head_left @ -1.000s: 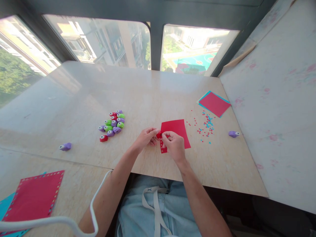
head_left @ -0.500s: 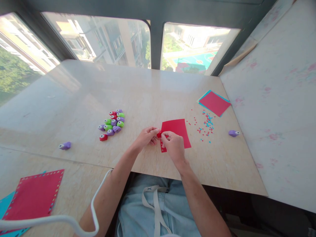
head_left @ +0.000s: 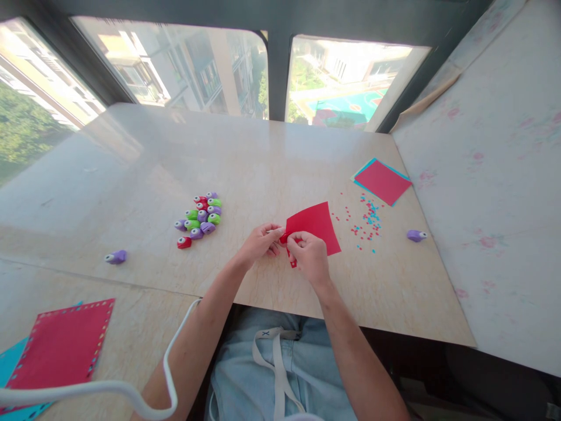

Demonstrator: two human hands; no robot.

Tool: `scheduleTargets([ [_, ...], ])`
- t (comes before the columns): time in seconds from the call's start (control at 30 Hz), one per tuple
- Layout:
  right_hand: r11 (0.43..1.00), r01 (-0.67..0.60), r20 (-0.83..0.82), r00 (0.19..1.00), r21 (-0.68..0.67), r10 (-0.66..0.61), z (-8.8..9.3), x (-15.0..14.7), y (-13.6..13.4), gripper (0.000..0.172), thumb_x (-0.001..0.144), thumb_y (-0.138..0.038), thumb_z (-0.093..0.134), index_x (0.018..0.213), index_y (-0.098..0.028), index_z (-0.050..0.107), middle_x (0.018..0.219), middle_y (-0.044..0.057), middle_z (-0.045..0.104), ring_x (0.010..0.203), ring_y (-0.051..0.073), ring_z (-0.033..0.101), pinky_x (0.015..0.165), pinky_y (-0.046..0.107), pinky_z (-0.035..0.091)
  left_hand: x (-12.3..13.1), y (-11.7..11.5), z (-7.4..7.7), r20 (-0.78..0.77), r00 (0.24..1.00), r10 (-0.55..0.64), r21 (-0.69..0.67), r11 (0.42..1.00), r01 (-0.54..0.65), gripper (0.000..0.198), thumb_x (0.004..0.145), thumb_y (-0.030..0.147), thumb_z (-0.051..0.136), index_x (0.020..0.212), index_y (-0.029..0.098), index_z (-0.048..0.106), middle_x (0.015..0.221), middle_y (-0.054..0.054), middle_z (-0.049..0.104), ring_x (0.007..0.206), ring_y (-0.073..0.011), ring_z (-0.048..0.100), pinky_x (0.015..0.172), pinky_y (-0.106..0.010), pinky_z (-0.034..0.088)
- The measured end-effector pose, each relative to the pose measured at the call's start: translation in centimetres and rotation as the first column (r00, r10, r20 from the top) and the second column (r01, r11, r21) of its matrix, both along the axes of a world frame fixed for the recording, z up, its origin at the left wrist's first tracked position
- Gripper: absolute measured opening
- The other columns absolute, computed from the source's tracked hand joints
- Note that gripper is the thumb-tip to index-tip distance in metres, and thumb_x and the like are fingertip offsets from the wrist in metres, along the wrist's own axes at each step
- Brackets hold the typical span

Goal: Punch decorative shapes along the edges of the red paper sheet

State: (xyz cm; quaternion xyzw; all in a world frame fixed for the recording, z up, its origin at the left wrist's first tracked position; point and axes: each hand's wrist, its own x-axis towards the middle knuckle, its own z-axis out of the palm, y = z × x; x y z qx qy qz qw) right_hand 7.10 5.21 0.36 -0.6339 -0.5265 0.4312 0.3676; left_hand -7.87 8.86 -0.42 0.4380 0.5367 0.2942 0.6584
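My left hand [head_left: 262,241] is closed on a small red craft punch [head_left: 284,238], which sits at the left edge of a red paper sheet [head_left: 314,225]. With thumb and fingers pinched, my right hand [head_left: 309,251] grips that same sheet beside the punch. The sheet is tilted, its far edge raised off the table. Punched holes show along its near left corner, below my right fingers. My fingers hide much of the punch and the paper edge in it.
Several red, green and purple punches [head_left: 202,216] cluster left; single purple punches [head_left: 115,257] [head_left: 416,235] lie farther out. Red and blue confetti [head_left: 370,219] is scattered right, near stacked paper [head_left: 383,182]. Hole-edged sheets [head_left: 65,345] and a white cable [head_left: 166,362] are at lower left.
The red sheet has tilted up, its far edge rising and its near right corner shifting up. Both hands keep nearly the same place and hold.
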Motion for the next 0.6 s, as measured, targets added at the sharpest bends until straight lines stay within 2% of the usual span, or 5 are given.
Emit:
scheduleTargets([
  [0.23,0.995,-0.001,-0.217,0.976,-0.103,-0.022,0.28,0.26,0.17,0.021,0.078,-0.035,0.061,0.079,-0.015,0.065,0.047,-0.003,0.059,0.033,0.008,0.045,0.032,0.017,0.032,0.04,-0.1,0.19,0.0,1.0,-0.005,-0.001,1.0,0.005,0.034,0.081,0.05,0.064,0.089,0.017,0.061,0.07,-0.002,0.066,0.049,-0.0095,0.057,0.047,-0.02,0.042],
  [0.6,0.992,-0.027,-0.311,0.95,-0.121,-0.012,0.1,0.93,0.38,0.02,0.076,-0.035,0.063,0.076,-0.015,0.064,0.045,-0.004,0.058,0.03,0.006,0.042,0.03,0.016,0.031,-0.03,-0.07,0.13,0.012,1.0,-0.005,-0.002,1.0,0.005,0.037,0.082,0.051,0.065,0.091,0.016,0.061,0.072,-0.003,0.066,0.049,-0.0093,0.057,0.047,-0.019,0.044],
])
